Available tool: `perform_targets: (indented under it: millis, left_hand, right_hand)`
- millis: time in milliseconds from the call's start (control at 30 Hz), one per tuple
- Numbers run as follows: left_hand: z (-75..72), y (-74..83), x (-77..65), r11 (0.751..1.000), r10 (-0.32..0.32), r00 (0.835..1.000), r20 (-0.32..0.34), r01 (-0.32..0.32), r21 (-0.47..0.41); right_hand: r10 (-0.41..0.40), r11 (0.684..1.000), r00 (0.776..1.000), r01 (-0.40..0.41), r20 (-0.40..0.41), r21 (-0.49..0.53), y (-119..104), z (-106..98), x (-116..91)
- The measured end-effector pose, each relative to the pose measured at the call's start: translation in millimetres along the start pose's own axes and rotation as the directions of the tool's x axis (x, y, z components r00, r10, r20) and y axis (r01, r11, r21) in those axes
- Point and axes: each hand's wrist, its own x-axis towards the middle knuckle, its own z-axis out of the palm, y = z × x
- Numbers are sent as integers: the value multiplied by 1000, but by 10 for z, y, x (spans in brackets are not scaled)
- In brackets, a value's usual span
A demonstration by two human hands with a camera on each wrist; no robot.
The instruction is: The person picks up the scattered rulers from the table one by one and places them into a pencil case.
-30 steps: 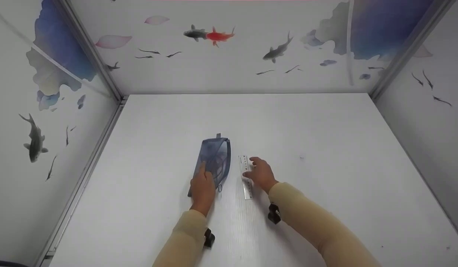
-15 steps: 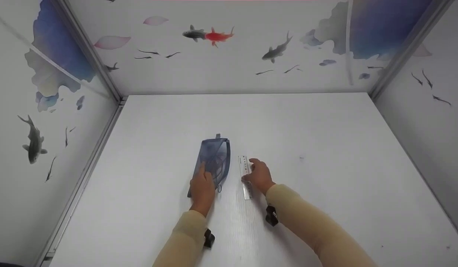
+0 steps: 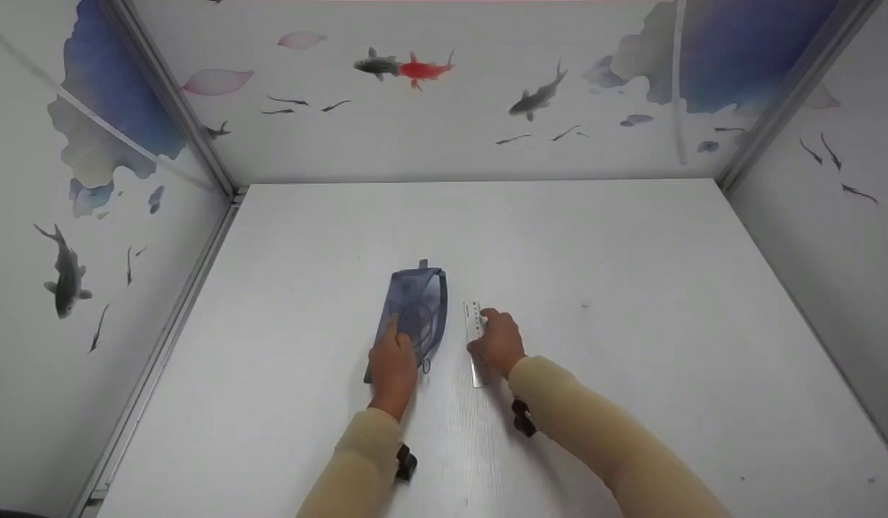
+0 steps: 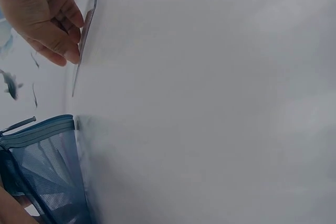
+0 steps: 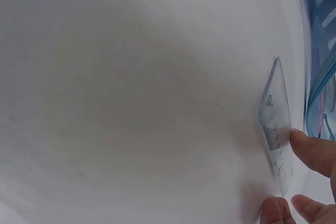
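A blue mesh zip pouch (image 3: 417, 288) lies on the white table, with my left hand (image 3: 393, 365) gripping its near end and the index finger stretched along its top. Its zip edge (image 4: 44, 129) shows in the left wrist view. To the right of the pouch is a clear plastic ruler (image 3: 472, 314), roughly parallel to it. My right hand (image 3: 502, 341) pinches the ruler across its width, thumb on the left edge and fingertips on the right. In the right wrist view the thumb (image 5: 314, 151) meets the ruler's edge, and the other fingertips sit at its opposite side.
The white table (image 3: 631, 252) is bordered by a back wall (image 3: 458, 155) and side walls with painted fish. A metal frame rail (image 3: 163, 352) runs along the left side. Something pink and some coiled shapes show through the pouch's mesh.
My right hand has moved slightly left and nearer, and its thumb and fingers have closed in on the ruler. The left hand and the pouch have stayed in place.
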Motion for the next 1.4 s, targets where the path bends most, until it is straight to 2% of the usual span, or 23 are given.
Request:
perform_targets:
  millis: [300, 500, 733, 967, 1233, 1400]
  left_hand:
    - [-7, 14, -1, 1000, -6, 1000, -13, 7, 10]
    - [-3, 7, -5, 1000, -1, 1000, -21, 1, 7]
    - [-6, 6, -11, 1000, 0, 1000, -16, -1, -22]
    - [-14, 8, -24, 999, 2, 1000, 0, -2, -47]
    - [-11, 6, -8, 999, -5, 1000, -4, 5, -38]
    - [-13, 16, -9, 999, -14, 1000, 0, 14, -38]
  right_hand:
    - [-4, 997, 1000, 3, -18, -72, -37, 31, -27]
    - [-37, 993, 998, 31, -49, -113, -40, 55, -32]
    - [-53, 988, 998, 47, -38, -147, -63, 20, -52]
    - [-34, 986, 999, 28, -30, -165, -75, -3, -40]
    - [15, 996, 999, -13, 28, -92, -36, -28, 14]
    - [4, 999, 1000, -3, 24, -44, 35, -38, 45]
